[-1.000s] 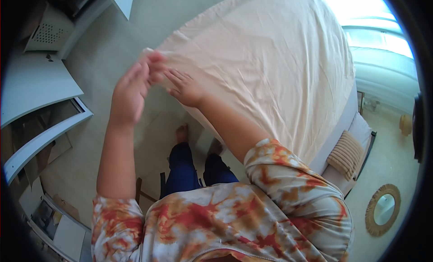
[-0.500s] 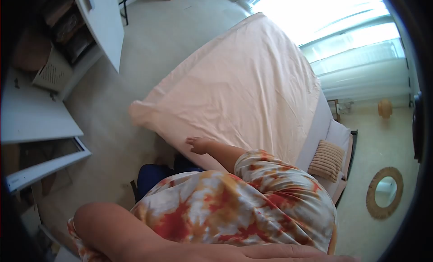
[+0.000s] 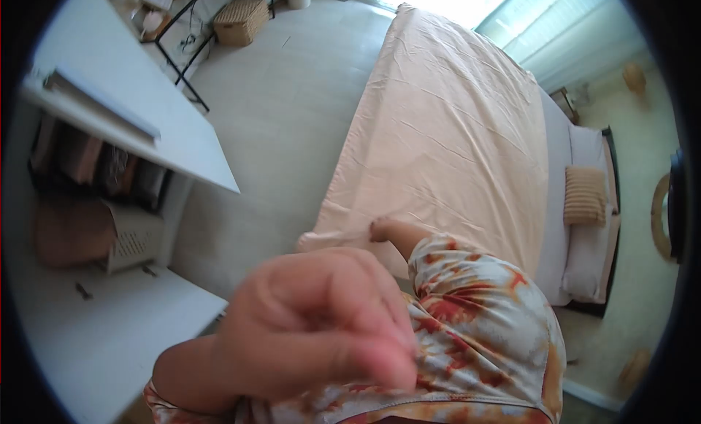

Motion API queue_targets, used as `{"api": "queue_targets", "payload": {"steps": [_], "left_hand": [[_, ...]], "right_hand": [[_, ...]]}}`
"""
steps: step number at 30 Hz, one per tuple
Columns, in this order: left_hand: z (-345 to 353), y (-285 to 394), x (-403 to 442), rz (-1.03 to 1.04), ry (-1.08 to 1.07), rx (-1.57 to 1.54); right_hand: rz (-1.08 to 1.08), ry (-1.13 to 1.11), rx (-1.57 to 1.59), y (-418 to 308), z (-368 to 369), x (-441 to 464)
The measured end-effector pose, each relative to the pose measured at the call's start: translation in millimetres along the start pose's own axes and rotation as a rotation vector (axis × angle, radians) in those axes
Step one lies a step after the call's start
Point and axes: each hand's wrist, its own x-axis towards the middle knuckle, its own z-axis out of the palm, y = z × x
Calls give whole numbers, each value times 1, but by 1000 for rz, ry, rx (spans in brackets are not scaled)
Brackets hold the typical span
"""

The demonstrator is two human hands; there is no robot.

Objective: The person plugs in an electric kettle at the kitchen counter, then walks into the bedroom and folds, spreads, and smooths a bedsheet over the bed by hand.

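Bedspread (image 3: 453,147) looks soft, light; best held by its hem (image 3: 314,241); left hand (image 3: 314,322) curled closed, apparently empty. Right hand (image 3: 379,230) at bedspread; grip unclear.

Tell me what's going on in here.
A person stands beside a bed spread with a peach cover. Their right hand is at the cover's near edge; whether it grips the cloth is unclear. Their left hand is raised close to the camera, fingers curled, nothing visible in it. The cover lies lightly wrinkled, short of the pillows.
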Motion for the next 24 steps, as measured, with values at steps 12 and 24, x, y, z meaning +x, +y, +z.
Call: {"api": "queue_targets", "payload": {"steps": [12,24], "left_hand": [[-167,-26,197,-498,-515,1203],[-615,-3,309,-951,14,1703]], "right_hand": [[0,-251,340,4,-54,10],[239,255,827,218,-278,48]]}}
